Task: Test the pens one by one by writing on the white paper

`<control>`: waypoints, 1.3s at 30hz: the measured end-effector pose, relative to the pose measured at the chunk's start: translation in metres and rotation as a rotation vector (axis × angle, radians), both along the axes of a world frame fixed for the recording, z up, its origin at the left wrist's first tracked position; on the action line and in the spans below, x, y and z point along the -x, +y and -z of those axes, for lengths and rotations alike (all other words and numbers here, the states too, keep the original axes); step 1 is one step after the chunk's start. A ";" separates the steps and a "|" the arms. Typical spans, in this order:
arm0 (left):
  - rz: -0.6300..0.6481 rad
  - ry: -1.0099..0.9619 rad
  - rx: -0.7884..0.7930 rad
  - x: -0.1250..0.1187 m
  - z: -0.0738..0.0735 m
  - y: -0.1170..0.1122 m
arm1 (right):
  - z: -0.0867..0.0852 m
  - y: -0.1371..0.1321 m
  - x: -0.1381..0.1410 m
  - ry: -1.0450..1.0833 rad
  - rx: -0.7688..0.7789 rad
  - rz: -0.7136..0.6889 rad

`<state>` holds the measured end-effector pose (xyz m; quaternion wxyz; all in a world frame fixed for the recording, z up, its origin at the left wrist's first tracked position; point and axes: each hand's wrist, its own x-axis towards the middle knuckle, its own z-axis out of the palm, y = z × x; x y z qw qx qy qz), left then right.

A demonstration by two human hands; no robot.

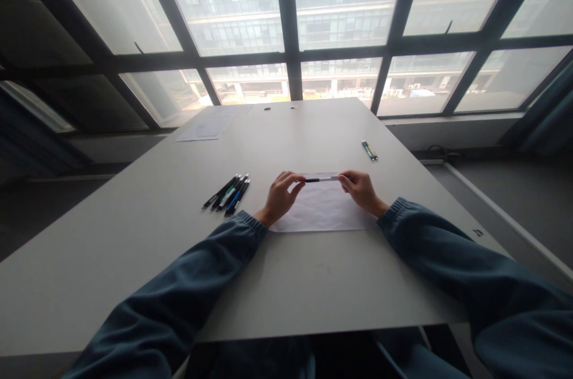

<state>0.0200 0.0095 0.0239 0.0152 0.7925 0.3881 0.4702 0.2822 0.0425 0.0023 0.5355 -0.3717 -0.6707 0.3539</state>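
Note:
A slim pen (321, 179) with a dark grip section and a clear or pale barrel is held level between my two hands. My left hand (283, 194) pinches its dark end, while my right hand (359, 189) has the pale end between thumb and fingers. Below the pen a white sheet of paper (326, 212) lies flat on the table. To the left of my left hand rests a loose pile of several pens (229, 194), mostly black, with blue and green ones among them.
Two or so more pens (369, 150) lie on the white table (286, 283), beyond my right hand. Other papers (206, 127) lie at its far left. A small dark round piece (267, 108) sits near the far edge. Large windows (335, 3) rise behind the table.

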 end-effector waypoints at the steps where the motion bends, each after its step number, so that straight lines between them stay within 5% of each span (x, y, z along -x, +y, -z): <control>1: -0.001 -0.001 0.001 0.000 0.000 0.000 | 0.000 0.000 0.000 -0.002 -0.003 0.001; 28: 0.064 -0.037 0.199 0.003 0.005 0.002 | 0.004 0.001 0.000 0.047 0.004 -0.056; 39: 0.050 -0.032 0.036 0.001 0.003 0.003 | 0.000 0.000 0.000 0.035 -0.018 -0.001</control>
